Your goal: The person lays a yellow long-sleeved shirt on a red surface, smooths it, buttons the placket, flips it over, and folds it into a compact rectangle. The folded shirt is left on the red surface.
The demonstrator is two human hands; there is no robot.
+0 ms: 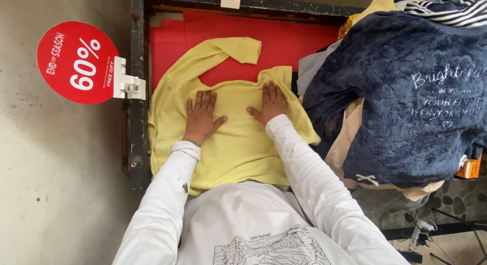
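Flatly, both hands press ribbed yellow top.

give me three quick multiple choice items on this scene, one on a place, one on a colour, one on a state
1. Where is the round red sign?
A. left of the table frame
B. on the navy garment
C. under the hands

2. What colour is the garment under the hands?
A. navy
B. yellow
C. white

3. How are the hands placed?
A. gripping a hanger
B. flat, palms down
C. in fists

Key: 1 A, it is clipped to the frame's left edge. 2 B, the yellow top lies beneath. 3 B, left hand and right hand press flat, fingers spread.
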